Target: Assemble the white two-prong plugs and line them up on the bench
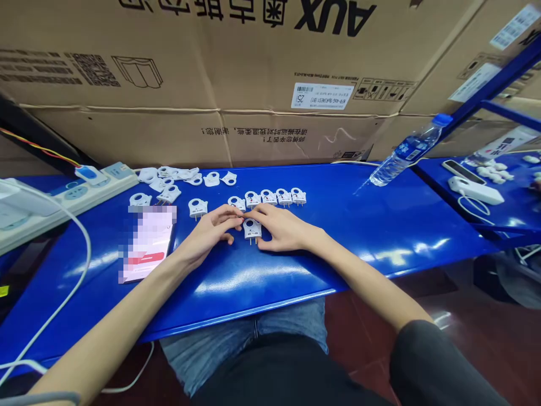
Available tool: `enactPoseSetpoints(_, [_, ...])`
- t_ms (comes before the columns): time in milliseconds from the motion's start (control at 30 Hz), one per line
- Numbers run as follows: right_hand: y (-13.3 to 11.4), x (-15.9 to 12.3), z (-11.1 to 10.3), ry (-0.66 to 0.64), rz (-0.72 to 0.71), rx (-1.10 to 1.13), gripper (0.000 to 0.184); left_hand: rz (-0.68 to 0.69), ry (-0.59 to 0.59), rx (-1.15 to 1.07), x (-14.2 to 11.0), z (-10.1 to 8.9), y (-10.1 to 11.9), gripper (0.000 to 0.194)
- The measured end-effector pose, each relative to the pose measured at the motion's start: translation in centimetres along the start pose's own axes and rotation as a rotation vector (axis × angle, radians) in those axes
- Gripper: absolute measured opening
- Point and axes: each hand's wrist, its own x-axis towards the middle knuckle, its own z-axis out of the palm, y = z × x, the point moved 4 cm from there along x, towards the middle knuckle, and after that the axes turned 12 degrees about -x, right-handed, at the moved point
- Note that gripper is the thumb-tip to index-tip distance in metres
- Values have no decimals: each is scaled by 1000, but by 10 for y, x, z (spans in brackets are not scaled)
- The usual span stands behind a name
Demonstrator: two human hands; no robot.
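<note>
A small white two-pin plug (252, 230) with a ring-shaped top lies between my hands, its two metal pins towards me. My left hand (213, 228) has its fingers bent, with the fingertips at the plug's upper left edge. From the other side, my right hand (285, 226) curls round it, fingers at the top and thumb low by the pins. The fingertips of both hands meet above the ring. Just behind stands a row of several similar plugs (269, 197), partly hidden by my fingers. Another plug (198, 208) sits apart, left of that row.
Loose white ring-topped pieces (169, 177) are heaped at the back left. A phone (150, 242) lies left of my left hand, near a power strip (76, 194) with cables. A water bottle (409, 149) leans at the right. A large cardboard box (253, 73) walls off the table's (262, 276) back.
</note>
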Motion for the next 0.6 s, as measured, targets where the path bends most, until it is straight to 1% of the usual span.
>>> enactPoseSetpoints(133, [0, 0, -1, 5, -3, 15, 53, 37, 22, 67, -1, 1, 1, 39])
enactPoseSetpoints(267, [0, 0, -1, 2, 1, 11, 53, 124, 42, 149, -1, 0, 4, 43])
enactPoseSetpoints(400, [0, -1, 0, 6, -4, 2, 56, 225, 83, 255, -1, -2, 6, 41])
enactPoseSetpoints(600, [0, -1, -1, 8, 3, 17, 59, 285, 108, 401, -2, -5, 8, 37])
